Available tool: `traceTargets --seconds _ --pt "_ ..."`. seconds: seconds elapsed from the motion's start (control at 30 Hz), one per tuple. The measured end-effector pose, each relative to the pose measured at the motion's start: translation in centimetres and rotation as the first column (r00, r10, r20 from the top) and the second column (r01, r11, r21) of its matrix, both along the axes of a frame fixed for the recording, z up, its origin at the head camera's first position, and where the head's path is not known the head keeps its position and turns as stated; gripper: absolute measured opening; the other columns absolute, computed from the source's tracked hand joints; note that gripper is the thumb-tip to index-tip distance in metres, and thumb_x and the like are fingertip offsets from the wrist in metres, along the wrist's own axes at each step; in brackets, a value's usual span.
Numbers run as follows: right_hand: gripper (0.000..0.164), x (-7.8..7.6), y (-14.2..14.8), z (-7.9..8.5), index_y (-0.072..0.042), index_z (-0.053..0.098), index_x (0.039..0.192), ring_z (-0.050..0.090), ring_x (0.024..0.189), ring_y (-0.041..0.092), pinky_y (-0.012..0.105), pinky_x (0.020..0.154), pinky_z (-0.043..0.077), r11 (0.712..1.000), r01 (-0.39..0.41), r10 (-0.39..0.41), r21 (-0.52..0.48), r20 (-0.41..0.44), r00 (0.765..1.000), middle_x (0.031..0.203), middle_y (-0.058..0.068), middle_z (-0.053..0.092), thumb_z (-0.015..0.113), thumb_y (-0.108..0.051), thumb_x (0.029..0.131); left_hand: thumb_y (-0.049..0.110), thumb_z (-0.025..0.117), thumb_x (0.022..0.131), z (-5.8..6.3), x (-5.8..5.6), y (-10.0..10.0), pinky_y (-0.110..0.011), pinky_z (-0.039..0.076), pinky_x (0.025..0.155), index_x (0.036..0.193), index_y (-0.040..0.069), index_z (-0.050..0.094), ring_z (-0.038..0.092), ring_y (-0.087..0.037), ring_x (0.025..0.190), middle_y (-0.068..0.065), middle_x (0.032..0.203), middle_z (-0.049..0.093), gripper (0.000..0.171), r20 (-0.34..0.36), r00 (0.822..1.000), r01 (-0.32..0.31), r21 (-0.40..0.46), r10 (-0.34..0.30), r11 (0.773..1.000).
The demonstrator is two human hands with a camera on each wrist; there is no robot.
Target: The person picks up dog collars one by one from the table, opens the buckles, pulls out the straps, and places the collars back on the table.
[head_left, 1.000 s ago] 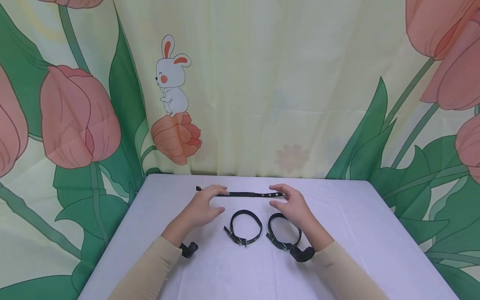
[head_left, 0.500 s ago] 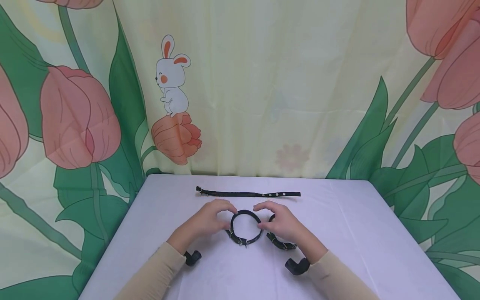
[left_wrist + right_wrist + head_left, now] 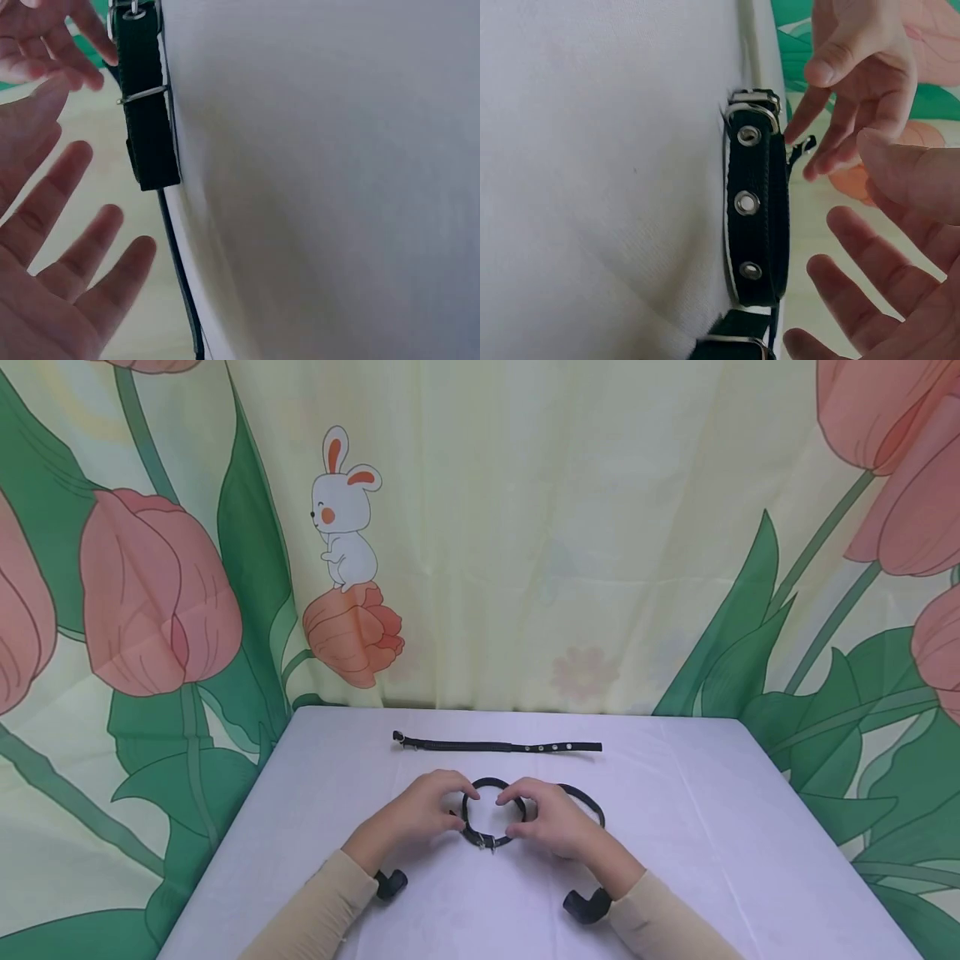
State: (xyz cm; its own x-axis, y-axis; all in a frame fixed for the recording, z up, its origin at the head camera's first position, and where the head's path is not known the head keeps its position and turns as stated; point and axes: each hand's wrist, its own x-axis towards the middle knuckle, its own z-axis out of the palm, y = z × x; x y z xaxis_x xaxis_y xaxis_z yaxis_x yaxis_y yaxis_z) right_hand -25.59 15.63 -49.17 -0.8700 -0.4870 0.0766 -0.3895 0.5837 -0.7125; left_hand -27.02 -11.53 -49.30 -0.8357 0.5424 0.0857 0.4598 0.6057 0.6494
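A black collar (image 3: 483, 841), buckled into a ring, lies mid-table in the head view. My left hand (image 3: 420, 814) hovers at its left side and my right hand (image 3: 557, 820) at its right, fingers spread and loosely bent. In the left wrist view, the collar's strap end (image 3: 150, 142) and buckle appear beyond my fingers (image 3: 124, 274). Metal eyelets show along the collar (image 3: 751, 202) in the right wrist view, apart from my fingers (image 3: 847, 292). My right hand partly covers a second ringed collar (image 3: 588, 797), hiding its buckle.
Farther back, a third black collar (image 3: 468, 746) lies straight, its buckle end to the left. A white cloth covers the table (image 3: 675, 860). Behind the table's far edge hangs a curtain (image 3: 525, 527) printed with tulips and a rabbit. Black wrist cameras (image 3: 587, 906) sit under both wrists.
Both hands have come back from the straight collar toward the person and closer together, now flanking the middle ringed collar. The collars have stayed where they were.
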Motion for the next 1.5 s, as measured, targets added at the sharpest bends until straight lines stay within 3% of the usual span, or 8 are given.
traceTargets --seconds 0.27,0.67,0.87,1.1,1.27,1.5 --pt "0.035 0.2 -0.5 -0.4 -0.028 0.076 0.112 0.069 0.11 0.021 0.042 0.099 0.054 0.999 -0.035 0.034 0.035 0.009 0.999 0.114 -0.011 0.075 0.091 -0.012 0.084 0.007 0.088 0.087 -0.3 0.0 0.0 -0.049 0.049 0.115 0.12 0.023 0.076 0.061 -0.021 0.131 0.006 0.125 0.073 0.039 0.009 1.0 0.013 -0.043 -0.013 0.999" --pt "0.029 0.3 -1.4 -1.3 -0.022 0.077 0.105 0.072 0.101 0.012 0.032 0.091 0.057 0.995 -0.062 0.056 0.082 0.066 0.996 0.103 -0.009 0.076 0.092 -0.015 0.082 0.0 0.086 0.086 -0.8 -0.1 -0.1 -0.047 0.05 0.109 0.108 0.02 0.079 0.063 -0.021 0.119 0.006 0.115 0.073 0.031 0.072 0.997 0.033 -0.046 -0.03 0.998" --pt "0.026 0.5 -2.0 -1.7 -0.024 0.077 0.098 0.068 0.093 0.003 0.028 0.088 0.055 0.99 -0.086 0.082 0.112 0.044 0.996 0.095 -0.013 0.074 0.092 -0.012 0.081 -0.001 0.084 0.086 -1.0 -0.2 -0.1 -0.049 0.05 0.109 0.106 0.018 0.078 0.061 -0.024 0.124 0.003 0.116 0.073 0.027 0.029 0.999 0.03 -0.063 -0.028 0.998" --pt "0.02 0.6 -2.3 -1.8 -0.027 0.076 0.094 0.063 0.085 0.002 0.026 0.079 0.053 0.99 -0.031 0.023 0.138 0.058 0.998 0.089 -0.015 0.071 0.084 -0.009 0.09 -0.003 0.084 0.087 -1.1 -0.1 -0.1 -0.053 0.049 0.113 0.106 0.019 0.079 0.062 -0.025 0.127 0.002 0.118 0.072 0.029 0.054 0.999 0.002 -0.076 0.002 0.997" --pt "0.021 0.6 -2.4 -2.0 -0.027 0.075 0.093 0.062 0.083 0.003 0.025 0.077 0.053 0.991 -0.029 0.022 0.133 0.06 0.998 0.087 -0.015 0.069 0.085 -0.009 0.088 -0.005 0.083 0.085 -0.9 0.0 0.0 -0.052 0.05 0.111 0.106 0.018 0.079 0.063 -0.023 0.122 0.002 0.115 0.073 0.031 0.05 0.999 0.011 -0.086 -0.007 0.996" --pt "0.019 0.5 -2.4 -2.0 -0.026 0.077 0.09 0.062 0.084 0.002 0.025 0.079 0.053 0.997 -0.001 0.003 0.074 -0.015 1.0 0.089 -0.014 0.07 0.083 -0.008 0.09 -0.003 0.081 0.088 -0.8 -0.1 -0.3 -0.048 0.051 0.111 0.102 0.02 0.079 0.063 -0.022 0.124 0.005 0.109 0.074 0.027 -0.029 0.999 0.032 -0.084 -0.035 0.996"
